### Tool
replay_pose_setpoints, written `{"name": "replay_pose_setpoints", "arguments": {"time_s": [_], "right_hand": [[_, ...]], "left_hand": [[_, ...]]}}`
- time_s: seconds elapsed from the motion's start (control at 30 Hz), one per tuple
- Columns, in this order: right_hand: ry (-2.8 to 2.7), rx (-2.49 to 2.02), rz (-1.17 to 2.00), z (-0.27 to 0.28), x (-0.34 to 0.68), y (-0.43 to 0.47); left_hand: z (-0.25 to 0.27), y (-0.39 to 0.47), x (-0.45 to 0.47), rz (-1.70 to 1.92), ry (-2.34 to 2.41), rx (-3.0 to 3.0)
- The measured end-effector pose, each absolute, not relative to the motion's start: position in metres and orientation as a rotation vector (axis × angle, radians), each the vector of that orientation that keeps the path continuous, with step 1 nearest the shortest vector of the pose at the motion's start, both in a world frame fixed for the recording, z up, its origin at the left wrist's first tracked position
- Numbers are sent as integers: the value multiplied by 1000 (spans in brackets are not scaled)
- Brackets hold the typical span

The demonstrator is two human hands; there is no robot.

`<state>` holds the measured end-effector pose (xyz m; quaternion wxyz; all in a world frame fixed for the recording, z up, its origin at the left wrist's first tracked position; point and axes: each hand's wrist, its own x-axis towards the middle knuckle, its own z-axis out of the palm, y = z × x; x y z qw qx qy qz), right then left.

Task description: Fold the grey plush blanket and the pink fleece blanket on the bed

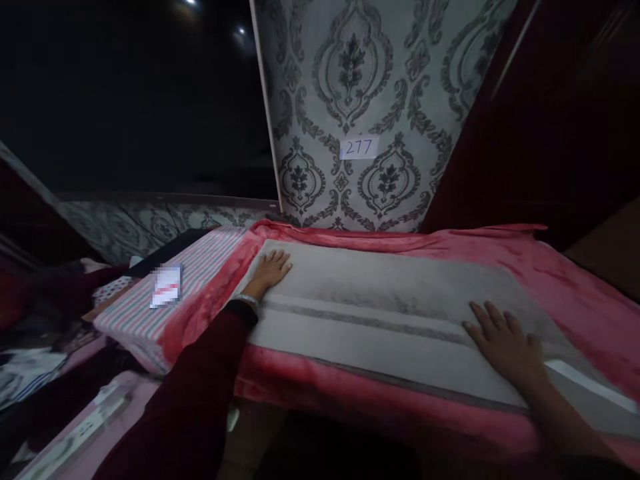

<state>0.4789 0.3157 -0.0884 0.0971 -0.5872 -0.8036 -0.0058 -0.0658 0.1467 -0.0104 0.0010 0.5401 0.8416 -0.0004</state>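
Grey mat, soft-napped and long, stretches out flat across crimson plush cloth, a dark stripe and paler bands running its length! Left hand is down near the far left corner, palm flat, fingers spread, a metallic bracelet at the wrist. Over to the right hand, also open, palm down on the nap, gripping nothing, its forearm covering part of the stripes and running out of view. Folded striped fabric sits at left, carrying a small packet blurred into blocks, print unreadable. Plush hides whatever bears it all; the mat's near right end slips past the edge, and the lower foreground sinks into shadow
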Motion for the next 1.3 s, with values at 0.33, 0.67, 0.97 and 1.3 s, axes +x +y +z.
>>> {"name": "replay_pose_setpoints", "arguments": {"time_s": [0.33,0.67,0.97,1.3], "right_hand": [[-2380,-1807,138,-68,478,297],[-2381,-1856,329,-51,473,291],[-2641,-1646,6,-67,452,236],[-2573,-1658,-42,-76,442,252]], "left_hand": [[-25,94,-80,5,2744,1744],[-16,15,-92,244,2701,1554],[-31,19,-30,86,2554,1762],[-21,39,-39,26,2596,1682]]}}
